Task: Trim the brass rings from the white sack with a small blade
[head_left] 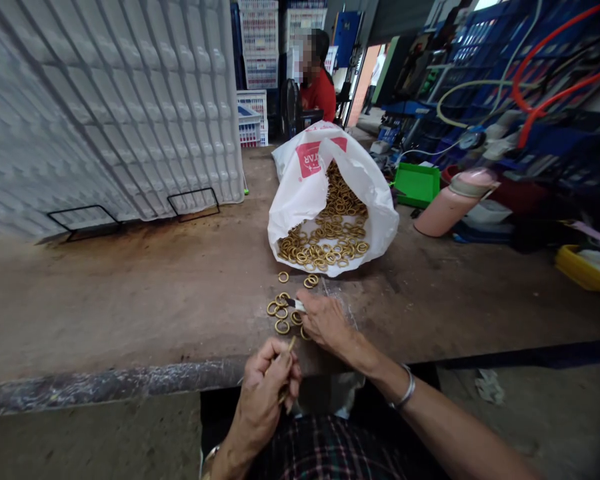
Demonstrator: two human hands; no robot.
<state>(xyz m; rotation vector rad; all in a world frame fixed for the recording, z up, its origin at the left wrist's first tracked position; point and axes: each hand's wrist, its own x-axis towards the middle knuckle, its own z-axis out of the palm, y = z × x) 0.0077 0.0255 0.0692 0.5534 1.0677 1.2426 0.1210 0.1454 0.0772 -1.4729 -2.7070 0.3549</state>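
My left hand (271, 377), at the table's front edge, is closed around a brass-coloured ring (292, 344) that sticks up between thumb and fingers. More of what it holds may be hidden in the palm. Just beyond it, my right hand (327, 321) grips a small knife-like tool (298, 305) with a dark flat tip and a pale handle. The tip lies over several loose rings (282, 327) on the table. Behind them an open white sack (293, 200) lies on its side, its mouth towards me, with many rings (330, 255) spilling to its lip.
Stacked white ribbed trays (145, 100) stand at left by black wire holders (195, 202) on the brown table (130, 293). Right of the sack are a green tray (417, 185), a pink bottle (443, 208) and a yellow container (583, 270). A person in red (323, 93) sits beyond.
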